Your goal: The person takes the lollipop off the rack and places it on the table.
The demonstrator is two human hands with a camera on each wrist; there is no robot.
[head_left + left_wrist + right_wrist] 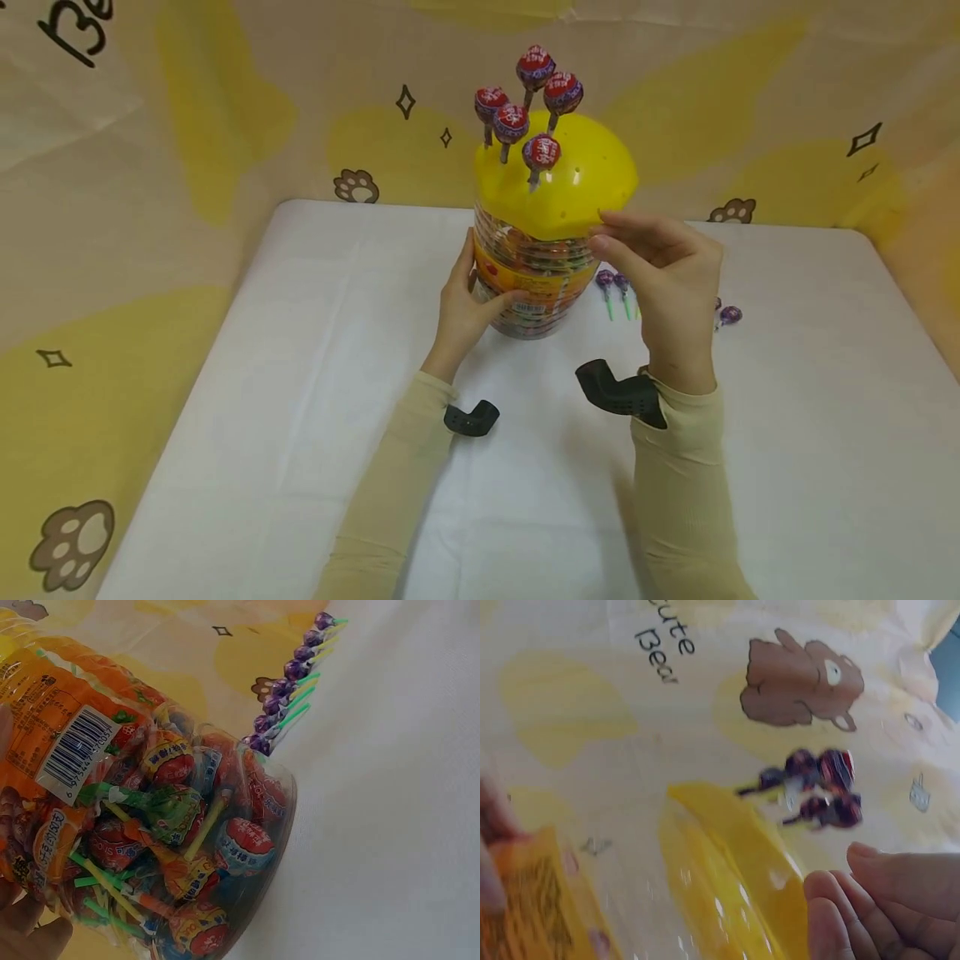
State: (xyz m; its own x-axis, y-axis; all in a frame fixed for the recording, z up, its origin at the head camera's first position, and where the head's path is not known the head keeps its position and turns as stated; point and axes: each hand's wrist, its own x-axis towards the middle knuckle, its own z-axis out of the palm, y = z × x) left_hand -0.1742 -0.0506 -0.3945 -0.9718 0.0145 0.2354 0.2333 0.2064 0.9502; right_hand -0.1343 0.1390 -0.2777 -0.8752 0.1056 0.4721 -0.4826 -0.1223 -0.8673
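A clear ribbed plastic jar (536, 321) full of wrapped lollipops (244, 844) stands on the table under a domed yellow lid (585, 175). My left hand (467, 310) grips the jar's left side, thumb across the front near the barcode label (79, 752). Several red-and-purple lollipops (510, 123) stand upright in the lid's top left, their sticks down in it. My right hand (671, 267) is at the lid's right edge, fingers loosely bent, thumb apart from them. Nothing shows between its fingers in the right wrist view, where the fingertips (821, 889) overlap the lid.
A row of purple-wrapped lollipops (289, 686) with green and yellow sticks lies on the white table (337, 333) behind the right hand, which hides part of it. A patterned yellow-and-cream cloth (675, 100) rises behind and at the sides.
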